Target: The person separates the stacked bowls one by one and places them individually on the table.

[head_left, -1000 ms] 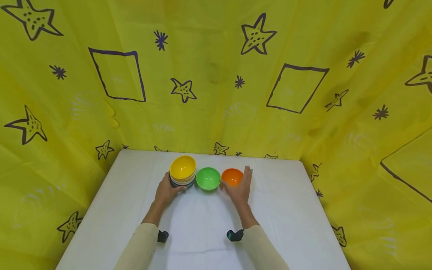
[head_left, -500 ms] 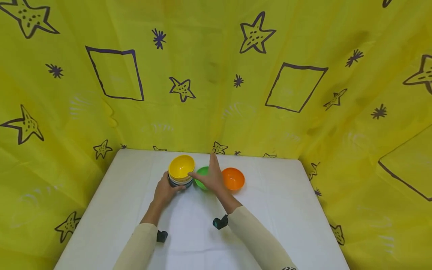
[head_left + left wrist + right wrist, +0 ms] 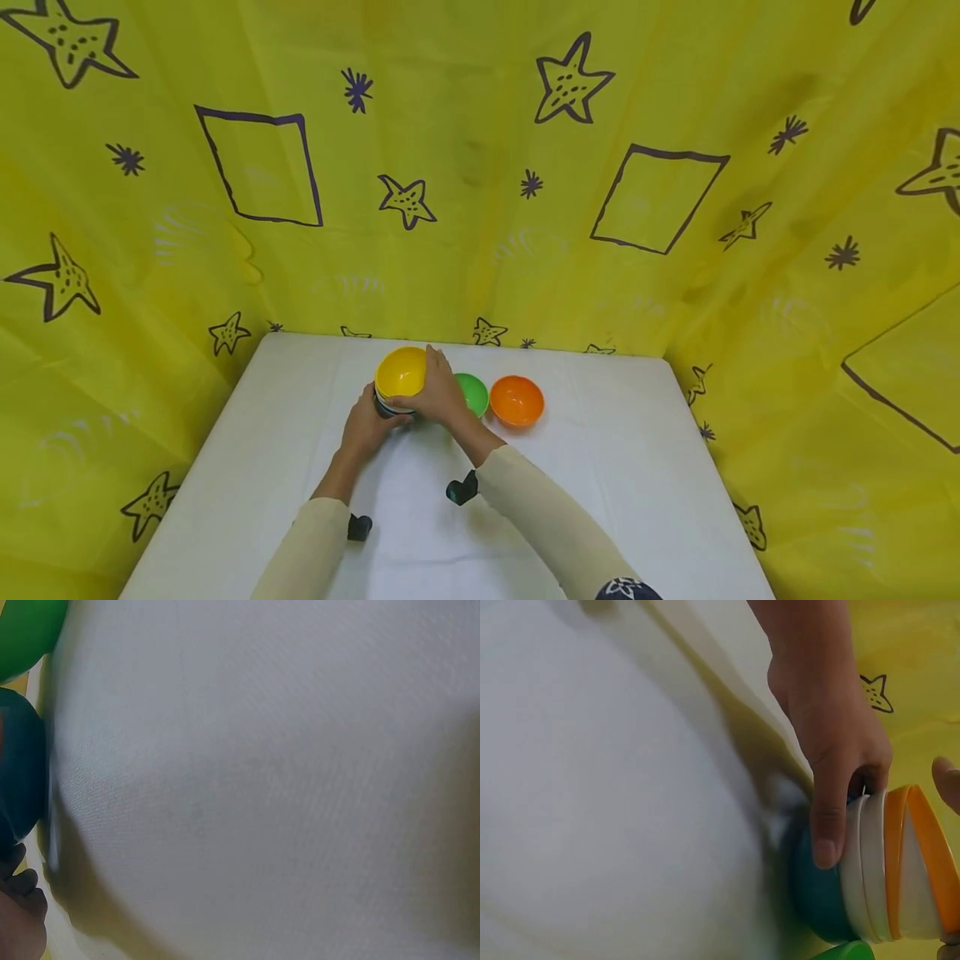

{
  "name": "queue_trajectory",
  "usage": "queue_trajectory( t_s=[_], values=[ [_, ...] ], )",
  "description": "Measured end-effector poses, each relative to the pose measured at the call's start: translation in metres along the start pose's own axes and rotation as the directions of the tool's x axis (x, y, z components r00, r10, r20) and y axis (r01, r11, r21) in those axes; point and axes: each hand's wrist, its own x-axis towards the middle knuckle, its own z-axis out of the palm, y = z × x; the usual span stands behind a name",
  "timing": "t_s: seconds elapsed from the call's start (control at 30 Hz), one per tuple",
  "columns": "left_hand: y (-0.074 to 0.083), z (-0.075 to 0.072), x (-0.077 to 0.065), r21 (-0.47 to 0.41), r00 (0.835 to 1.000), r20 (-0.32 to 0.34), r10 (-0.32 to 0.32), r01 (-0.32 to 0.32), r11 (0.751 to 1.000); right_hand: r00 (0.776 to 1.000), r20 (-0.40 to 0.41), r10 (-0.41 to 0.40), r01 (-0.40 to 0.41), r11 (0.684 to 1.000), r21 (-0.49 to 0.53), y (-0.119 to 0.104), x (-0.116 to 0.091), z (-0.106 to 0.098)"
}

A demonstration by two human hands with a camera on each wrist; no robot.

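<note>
A stack of bowls stands near the back of the table, topped by a yellow bowl (image 3: pixel 401 372). In the right wrist view, white bowls (image 3: pixel 868 877) sit below the yellow ones and a teal bowl (image 3: pixel 814 889) forms the base. My left hand (image 3: pixel 363 427) grips the lower stack from its left side, thumb along the front. At the right side of the top yellow bowl, my right hand (image 3: pixel 437 395) holds its rim, thumb in front and fingers behind. That bowl tilts slightly up from the one beneath it.
Beside the stack is a green bowl (image 3: pixel 472 394), partly hidden by the right hand. An orange bowl (image 3: pixel 517 402) stands to its right. A white cloth covers the table (image 3: pixel 615 467), and a yellow patterned curtain (image 3: pixel 465 275) hangs behind it.
My right hand has moved left from the orange bowl, across the green one, to the top yellow bowl and taken hold of it. The left hand has stayed on the stack.
</note>
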Motion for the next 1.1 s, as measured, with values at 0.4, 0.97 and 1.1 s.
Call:
queue_trajectory(
  t_s=[0.4, 0.97, 1.1],
  values=[
    [0.0002, 0.0016, -0.0021, 0.006, 1.000, -0.012, 0.011, -0.011, 1.000, 0.999, 0.008, 0.034, -0.034, 0.997, -0.065, -0.0007, 0.0030, 0.0015],
    [0.0066, 0.0003, -0.0030, 0.009, 1.000, -0.021, -0.012, 0.013, 1.000, 0.999, -0.029, -0.020, 0.018, 0.999, -0.042, 0.0054, 0.0052, 0.0043],
    [0.0068, 0.0002, -0.0033, 0.006, 1.000, -0.018, -0.016, 0.016, 1.000, 0.999, -0.046, -0.020, 0.019, 1.000, -0.012, 0.0055, 0.0051, 0.0047]
  ],
)
